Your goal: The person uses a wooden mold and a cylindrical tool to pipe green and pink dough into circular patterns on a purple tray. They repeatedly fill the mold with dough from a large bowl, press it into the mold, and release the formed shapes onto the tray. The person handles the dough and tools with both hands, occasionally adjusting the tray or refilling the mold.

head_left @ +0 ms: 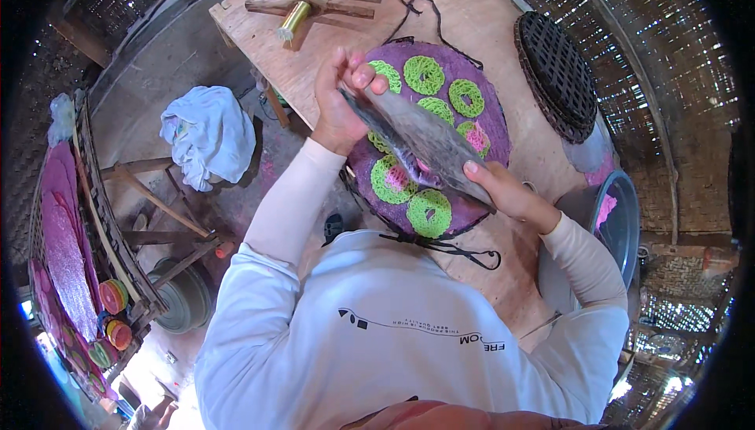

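A long, flat grey piece (436, 135), which looks like a pair of wooden boards with a dark gap between them, is held tilted above the table. My left hand (344, 98) is closed round its upper left end, fingers curled over the edge. At the lower right end my right hand (507, 191) grips it, thumb on top and fingers hidden underneath. Beneath lies a round purple mat (497, 127) with dark cords. Several lacy green rings (424, 76) rest on it, some with pink strands (475, 139) at the middle. The boards hide part of the mat.
A wooden-handled press with a brass cylinder (294, 21) lies at the table's (480, 5) far left. Dark woven trays (554, 76) are stacked at the right, near a large grey tub (621, 217). Left stand a white cloth bundle (208, 135) and a rack with purple sheets (67, 241).
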`<control>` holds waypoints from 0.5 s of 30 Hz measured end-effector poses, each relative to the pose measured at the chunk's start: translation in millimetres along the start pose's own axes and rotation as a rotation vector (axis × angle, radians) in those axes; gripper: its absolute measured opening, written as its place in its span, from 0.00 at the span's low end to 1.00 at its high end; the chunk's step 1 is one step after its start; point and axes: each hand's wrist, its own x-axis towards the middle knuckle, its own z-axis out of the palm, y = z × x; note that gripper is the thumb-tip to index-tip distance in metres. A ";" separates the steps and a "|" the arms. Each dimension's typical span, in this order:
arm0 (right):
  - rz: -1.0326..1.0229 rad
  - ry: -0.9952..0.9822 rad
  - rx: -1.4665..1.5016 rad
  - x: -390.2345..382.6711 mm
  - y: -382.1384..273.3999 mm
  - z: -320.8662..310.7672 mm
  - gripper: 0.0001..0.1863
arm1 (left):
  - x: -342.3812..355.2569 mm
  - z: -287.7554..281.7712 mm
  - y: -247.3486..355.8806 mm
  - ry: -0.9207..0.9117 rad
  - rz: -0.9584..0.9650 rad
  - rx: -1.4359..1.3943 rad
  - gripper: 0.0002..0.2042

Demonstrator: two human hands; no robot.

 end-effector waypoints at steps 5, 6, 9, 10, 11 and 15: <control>-0.062 0.016 0.258 -1.6 -41.0 -15.0 0.36 | 25.4 68.6 18.8 -0.251 -0.048 0.014 0.19; -0.080 0.057 0.354 1.3 -56.9 -8.7 0.36 | 28.9 72.8 21.2 -0.269 -0.047 0.033 0.19; -0.077 0.120 0.411 11.3 -61.5 -9.8 0.36 | 35.4 61.9 22.6 -0.254 -0.077 -0.020 0.20; -0.068 0.129 0.391 16.6 -57.0 -12.2 0.36 | 36.5 53.6 21.9 -0.237 -0.091 -0.056 0.20; -0.038 0.084 0.336 24.4 -45.1 -18.3 0.36 | 37.2 45.9 19.9 -0.213 -0.070 -0.036 0.19; 0.004 0.007 0.150 45.5 -19.7 -30.2 0.37 | 41.6 16.4 16.1 -0.115 -0.001 0.011 0.16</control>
